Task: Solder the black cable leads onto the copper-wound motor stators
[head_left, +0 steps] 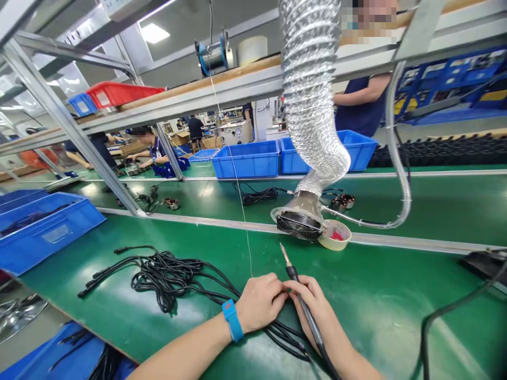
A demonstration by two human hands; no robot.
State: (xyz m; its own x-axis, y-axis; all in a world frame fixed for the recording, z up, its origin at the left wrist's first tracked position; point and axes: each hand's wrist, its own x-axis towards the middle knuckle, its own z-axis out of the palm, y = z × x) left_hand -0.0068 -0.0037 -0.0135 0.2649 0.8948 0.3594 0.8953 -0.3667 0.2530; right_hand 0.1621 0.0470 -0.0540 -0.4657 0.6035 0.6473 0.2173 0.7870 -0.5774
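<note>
My left hand [262, 301], with a blue band on its wrist, is closed over the black cables [170, 277], its fingertips pinched together; what they hold is hidden. A thin solder wire [243, 214] runs down from a spool [215, 57] and disappears behind this hand. My right hand [312, 306] grips a soldering iron [303, 301], tip up and pointing away from me. The fingertips of both hands meet above the green bench. Loose cable ends [291, 340] come out below, between my wrists.
A fume hose [312, 95] hangs down to a black fan grille [300, 226]. Beside it stands a round tub [335, 235] with something red inside. Blue bins [246, 159] line the far side; another blue bin [47, 227] sits at left. Co-workers are beyond the bench.
</note>
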